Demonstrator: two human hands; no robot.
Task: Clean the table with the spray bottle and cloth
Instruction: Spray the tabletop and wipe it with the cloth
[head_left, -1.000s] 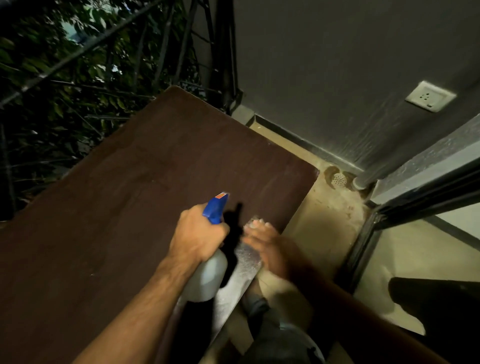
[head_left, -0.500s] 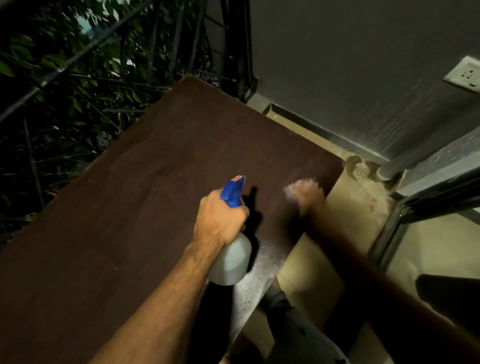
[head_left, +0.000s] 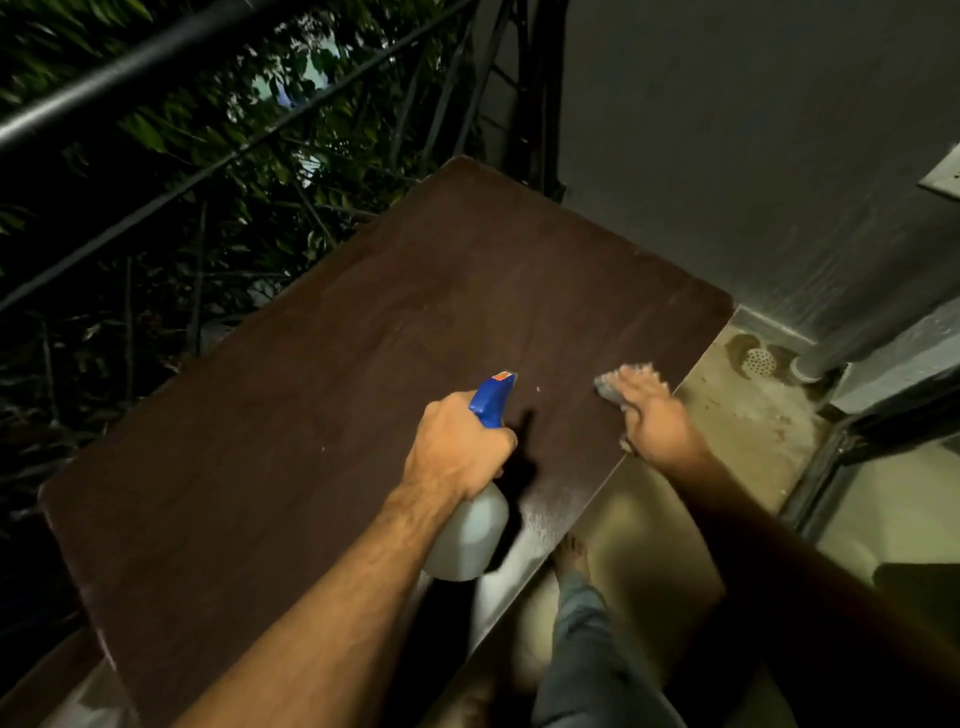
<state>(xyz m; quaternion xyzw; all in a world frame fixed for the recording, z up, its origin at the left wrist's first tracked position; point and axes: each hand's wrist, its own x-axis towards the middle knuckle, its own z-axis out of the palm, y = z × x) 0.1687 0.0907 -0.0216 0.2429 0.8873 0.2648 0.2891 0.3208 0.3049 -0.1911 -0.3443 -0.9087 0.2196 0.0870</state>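
Nowhere on the spray bottle (head_left: 470, 535) can any writing be read: its blue trigger head carries only a small orange patch at the nozzle tip, too small to show letters, and the translucent white body looks plain from this angle. No brand shows on the dark brown table (head_left: 322, 415) either.

Compared with half a second ago, the right hand (head_left: 655, 415) has slid further along the near edge of the table toward the right corner, and it is sharp now where it was a blur. A second ago it lay much closer to the bottle, almost beside the left hand (head_left: 457, 447). The left hand and bottle have kept nearly the same pose over the table throughout, nozzle pointing away from the person.

The left hand's fingers are curled tight around the neck of the bottle just under the blue head, the white body hanging below the fist and tilted back toward the person; whether a finger presses the trigger cannot be told. The right hand lies flat, palm down, fingers stretched out and close together, pressing a grey cloth (head_left: 610, 388) against the tabletop near the right edge; the cloth peeps out ahead of and beside the fingertips. A pale wet sheen marks the tabletop near the edge below the bottle. Below the table edge a bare foot (head_left: 570, 553) stands on the floor, and a round floor drain (head_left: 758, 362) sits by the grey wall (head_left: 727, 156)
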